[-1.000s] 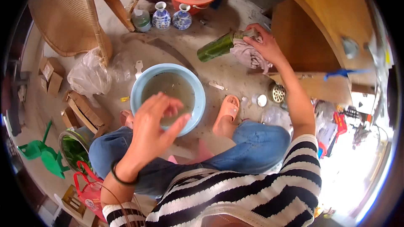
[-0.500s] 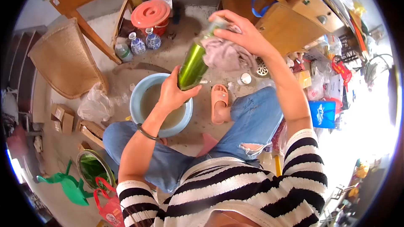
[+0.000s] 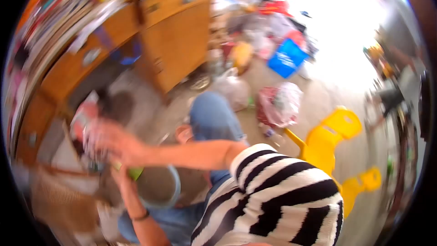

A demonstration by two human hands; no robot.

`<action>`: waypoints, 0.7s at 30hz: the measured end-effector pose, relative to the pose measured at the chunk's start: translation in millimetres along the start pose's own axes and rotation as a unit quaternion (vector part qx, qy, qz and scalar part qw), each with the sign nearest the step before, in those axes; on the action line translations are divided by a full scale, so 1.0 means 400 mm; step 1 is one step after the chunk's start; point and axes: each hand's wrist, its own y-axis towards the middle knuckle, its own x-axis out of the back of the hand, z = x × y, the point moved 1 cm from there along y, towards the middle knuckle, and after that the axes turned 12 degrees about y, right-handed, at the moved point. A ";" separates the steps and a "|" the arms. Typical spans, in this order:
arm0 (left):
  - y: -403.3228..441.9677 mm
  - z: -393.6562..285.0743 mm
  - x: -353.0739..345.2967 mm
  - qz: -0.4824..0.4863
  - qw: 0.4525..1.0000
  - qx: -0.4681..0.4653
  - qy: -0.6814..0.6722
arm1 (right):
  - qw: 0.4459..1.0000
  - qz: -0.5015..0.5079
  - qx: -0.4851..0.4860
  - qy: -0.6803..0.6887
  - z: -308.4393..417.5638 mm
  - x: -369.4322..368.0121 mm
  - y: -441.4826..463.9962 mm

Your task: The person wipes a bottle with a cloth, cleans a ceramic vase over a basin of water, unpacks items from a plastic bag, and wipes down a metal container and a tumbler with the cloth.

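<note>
Motion blur covers both hands at the lower left. My left hand is closed round a green bottle, of which only a small green part shows. Just above it, my right hand reaches across, its fingers smeared; whether the cloth is in it cannot be made out. The light blue basin lies below and to the right of the bottle, partly hidden by my left arm.
A wooden desk runs along the upper left, with a wicker chair below it. Bags, a blue bag and a red-and-white bag lie on the floor. Yellow plastic stools stand at the right.
The view has swung right, bringing the yellow stools in. My left hand, open and apart from the bottle at first, took hold of it; both hands now appear at the lower left.
</note>
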 end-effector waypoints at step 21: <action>-0.080 -0.039 -0.068 0.547 0.793 0.056 -0.263 | 0.699 0.117 -0.431 0.558 -0.059 0.192 -0.021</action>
